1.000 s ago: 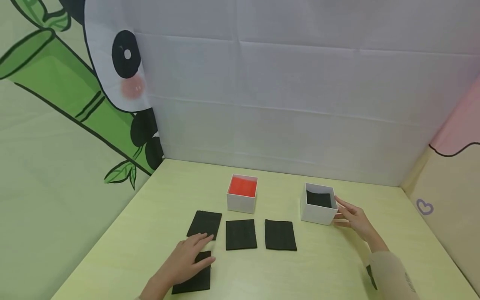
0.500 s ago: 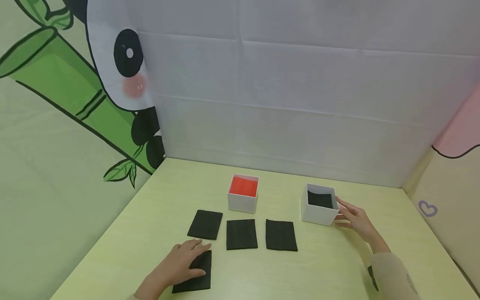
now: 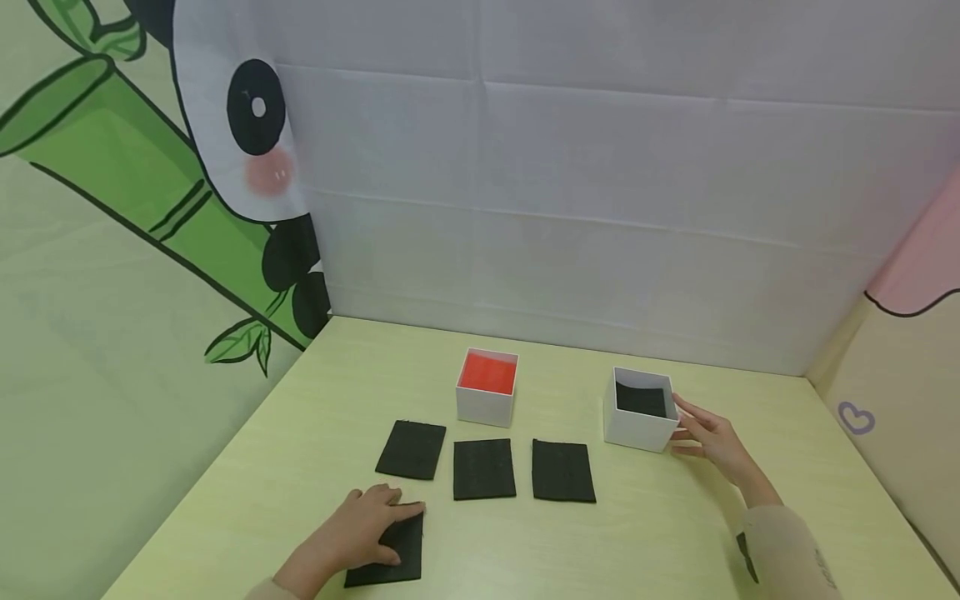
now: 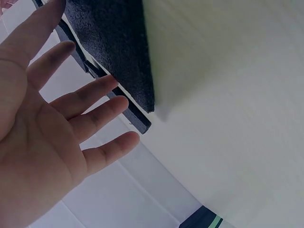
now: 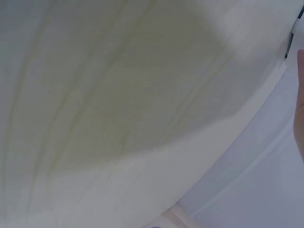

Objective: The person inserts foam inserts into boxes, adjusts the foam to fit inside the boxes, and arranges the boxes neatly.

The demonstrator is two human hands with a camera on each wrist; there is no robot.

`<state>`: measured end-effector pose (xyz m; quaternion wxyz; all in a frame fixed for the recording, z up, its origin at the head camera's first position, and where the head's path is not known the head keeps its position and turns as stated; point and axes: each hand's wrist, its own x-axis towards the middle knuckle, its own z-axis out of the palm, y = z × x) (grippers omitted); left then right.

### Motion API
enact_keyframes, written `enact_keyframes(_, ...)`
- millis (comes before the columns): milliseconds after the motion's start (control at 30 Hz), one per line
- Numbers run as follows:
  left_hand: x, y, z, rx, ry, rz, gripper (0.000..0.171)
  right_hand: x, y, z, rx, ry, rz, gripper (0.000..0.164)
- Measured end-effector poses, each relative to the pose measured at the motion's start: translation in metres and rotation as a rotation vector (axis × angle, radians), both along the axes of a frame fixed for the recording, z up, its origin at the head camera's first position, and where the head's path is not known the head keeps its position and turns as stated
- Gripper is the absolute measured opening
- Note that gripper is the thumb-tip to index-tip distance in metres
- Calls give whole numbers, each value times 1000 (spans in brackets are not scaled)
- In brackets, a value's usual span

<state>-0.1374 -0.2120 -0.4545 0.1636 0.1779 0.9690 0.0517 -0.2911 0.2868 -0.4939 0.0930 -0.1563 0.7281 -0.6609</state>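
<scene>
My left hand [image 3: 348,533] is over the nearest black cloth square [image 3: 405,550], at the table's front left, and partly covers it in the head view. In the left wrist view the fingers [image 4: 102,114] are spread and slightly bent, with fingertips near the edge of the dark, fuzzy cloth [image 4: 118,47]. Three more black squares lie flat beyond it: one at left [image 3: 411,450], one in the middle [image 3: 483,469] and one at right [image 3: 563,471]. My right hand [image 3: 716,450] has its extended fingers against the right side of a white box [image 3: 637,429] with black cloth [image 3: 641,400] inside.
Another white box [image 3: 483,408], holding something red [image 3: 487,372], stands at the back middle of the pale yellow table [image 3: 510,550]. A white cloth backdrop [image 3: 562,208] rises behind the table, and printed side panels flank it.
My left hand has drawn back from the far-left square toward me and lowered over the nearest square. The right hand stays at the box. The head view has shifted slightly.
</scene>
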Motion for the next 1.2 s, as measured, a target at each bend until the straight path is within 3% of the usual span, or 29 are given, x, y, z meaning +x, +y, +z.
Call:
enact_keyframes(333, 2, 8, 2, -144, 86, -35, 57, 0, 0, -1, 21, 4, -7, 49)
enact_keyframes(633, 6, 11, 3, -154, 127, -11, 57, 1, 0, 0, 26, 2, -4, 49)
enact_keyframes(867, 7, 12, 4, -8, 96, 64, 56, 2, 1, -1, 28, -6, -1, 48)
enact_keyframes(1200, -3, 7, 5, 294, 132, 81, 48, 3, -1, 3, 62, -31, -20, 51)
